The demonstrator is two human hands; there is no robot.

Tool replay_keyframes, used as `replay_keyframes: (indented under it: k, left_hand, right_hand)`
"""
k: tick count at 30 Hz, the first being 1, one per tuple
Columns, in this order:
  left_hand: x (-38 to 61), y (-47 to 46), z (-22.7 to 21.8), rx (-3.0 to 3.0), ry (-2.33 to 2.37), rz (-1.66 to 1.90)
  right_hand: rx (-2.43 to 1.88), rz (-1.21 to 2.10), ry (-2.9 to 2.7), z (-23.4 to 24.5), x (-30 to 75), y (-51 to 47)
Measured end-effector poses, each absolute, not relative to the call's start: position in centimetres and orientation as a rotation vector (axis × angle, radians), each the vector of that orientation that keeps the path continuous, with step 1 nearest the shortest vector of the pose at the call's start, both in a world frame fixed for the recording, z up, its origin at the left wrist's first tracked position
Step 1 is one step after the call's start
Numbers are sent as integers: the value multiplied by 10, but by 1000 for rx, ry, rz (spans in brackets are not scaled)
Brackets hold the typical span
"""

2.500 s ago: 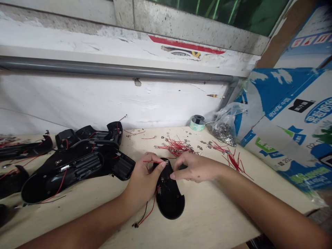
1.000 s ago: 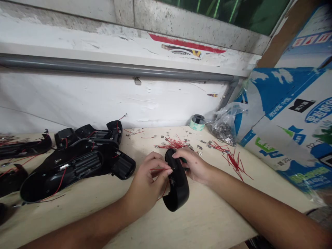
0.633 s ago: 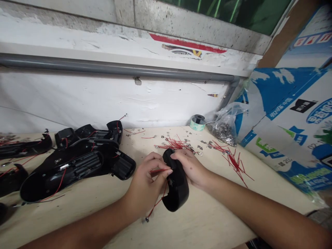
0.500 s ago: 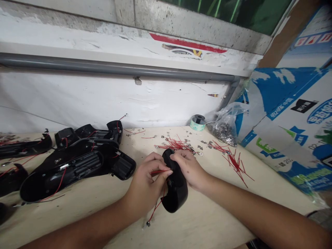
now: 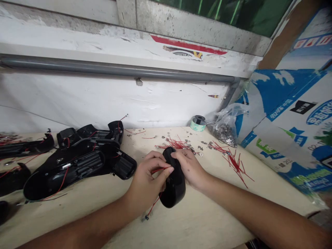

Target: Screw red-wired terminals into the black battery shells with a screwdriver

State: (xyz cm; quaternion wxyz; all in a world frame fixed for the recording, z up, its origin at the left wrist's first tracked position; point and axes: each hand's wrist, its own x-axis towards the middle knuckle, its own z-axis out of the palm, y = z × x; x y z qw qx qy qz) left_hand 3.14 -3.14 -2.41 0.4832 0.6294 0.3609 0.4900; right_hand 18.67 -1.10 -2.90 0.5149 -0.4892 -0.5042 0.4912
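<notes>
A black oval plastic shell stands tilted on edge on the wooden bench, between both hands. My right hand is wrapped over its upper end and steadies it. My left hand pinches a thin red wire against the shell's open side, fingers closed. The wire's loose end hangs below the shell down to the bench.
Several black shells with red wires lie piled at the left. Loose red wires and small metal contacts are scattered behind the hands, more red wires to the right. A tape roll, a plastic bag of metal parts and a printed carton stand at the right.
The shell went from lying flat to standing tilted on edge. My right hand closed over its top; my left hand kept the red wire pinched at its side.
</notes>
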Motion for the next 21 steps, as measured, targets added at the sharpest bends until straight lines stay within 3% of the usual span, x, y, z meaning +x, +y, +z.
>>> replay_keyframes:
  k: [10, 21]
  left_hand:
    - [22, -25, -21, 1072, 679, 1257]
    - [26, -22, -12, 878, 669, 881]
  right_hand:
    - [-1134, 1325, -903, -19, 193, -7]
    - [-1074, 1410, -1157, -21, 188, -9]
